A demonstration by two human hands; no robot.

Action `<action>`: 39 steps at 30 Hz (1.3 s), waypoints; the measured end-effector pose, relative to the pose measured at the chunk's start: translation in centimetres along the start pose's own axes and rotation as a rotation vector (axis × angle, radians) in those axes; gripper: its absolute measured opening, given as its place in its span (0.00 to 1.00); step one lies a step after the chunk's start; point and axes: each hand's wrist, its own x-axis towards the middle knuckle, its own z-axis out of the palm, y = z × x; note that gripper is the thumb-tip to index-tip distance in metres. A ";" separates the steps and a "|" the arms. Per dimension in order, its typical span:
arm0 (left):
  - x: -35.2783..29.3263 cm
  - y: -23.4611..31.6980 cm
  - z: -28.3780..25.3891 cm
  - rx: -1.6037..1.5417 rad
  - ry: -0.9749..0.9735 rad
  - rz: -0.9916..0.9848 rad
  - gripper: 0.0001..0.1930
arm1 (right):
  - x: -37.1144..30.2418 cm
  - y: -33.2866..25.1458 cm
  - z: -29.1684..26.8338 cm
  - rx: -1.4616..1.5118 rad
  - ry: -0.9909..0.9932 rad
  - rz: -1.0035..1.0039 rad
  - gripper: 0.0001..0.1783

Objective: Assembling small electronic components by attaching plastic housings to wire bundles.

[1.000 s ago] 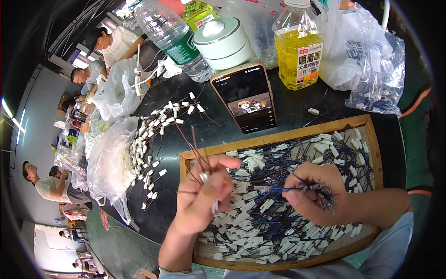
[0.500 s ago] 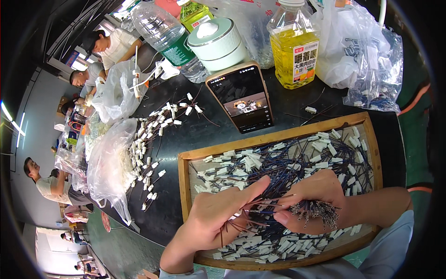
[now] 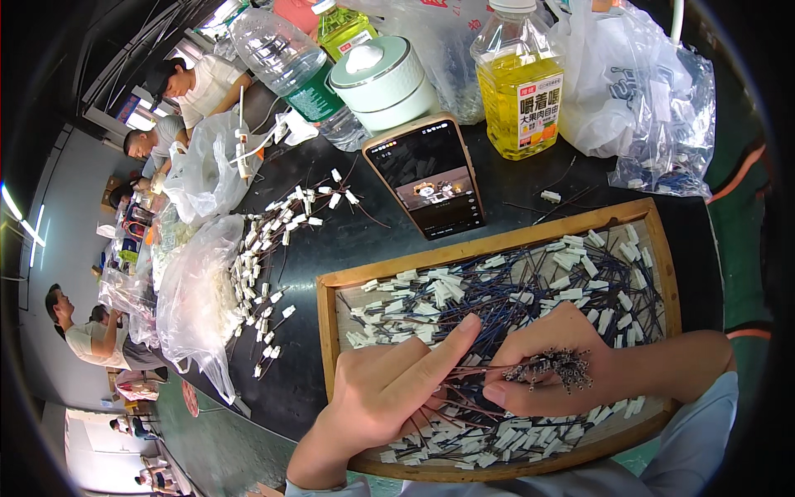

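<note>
My right hand [image 3: 551, 335] is closed around a thick bundle of thin wires [image 3: 559, 370], their bare metal-tipped ends fanned out past the fingers. My left hand [image 3: 377, 389] lies close beside it, index finger stretched out and the other fingers curled over several brown wires [image 3: 454, 381]. These wires run across the gap between the hands; their far ends are hidden under the left fingers. Both hands are above a wooden-framed tray [image 3: 497, 243] holding many dark blue and brown wires with white plastic connectors [image 3: 497, 445].
Behind the tray a phone [image 3: 426, 178] leans against a pale green lidded container [image 3: 383, 83]. A bottle of yellow drink [image 3: 517, 103], a water bottle [image 3: 286, 70] and plastic bags [image 3: 617, 91] stand around it. More connectors [image 3: 257, 248] lie left, beside a clear bag [image 3: 195, 290]. People [image 3: 103, 340] sit farther left.
My left hand has rolled over slightly, its fingers now covering more of the brown wires, which were splayed out before. The bundle's tips in my right hand have tilted a little.
</note>
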 end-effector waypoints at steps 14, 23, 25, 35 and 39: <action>0.1 0.3 0.5 0.256 -0.007 0.104 0.31 | 0.2 -0.2 -0.2 0.064 0.023 0.089 0.05; 0.2 1.0 0.6 0.383 -0.027 0.128 0.31 | 0.1 -0.3 -0.3 0.060 -0.060 0.134 0.08; 0.3 1.1 0.7 0.388 -0.027 0.129 0.31 | 0.1 -0.1 -0.1 0.095 -0.038 0.091 0.07; 0.4 1.7 0.8 0.328 -0.053 0.076 0.27 | 0.2 -0.8 -0.3 0.168 -0.131 0.294 0.08; 0.6 1.2 1.2 0.255 -0.079 0.085 0.31 | 0.0 -0.4 -0.3 0.127 -0.069 0.188 0.07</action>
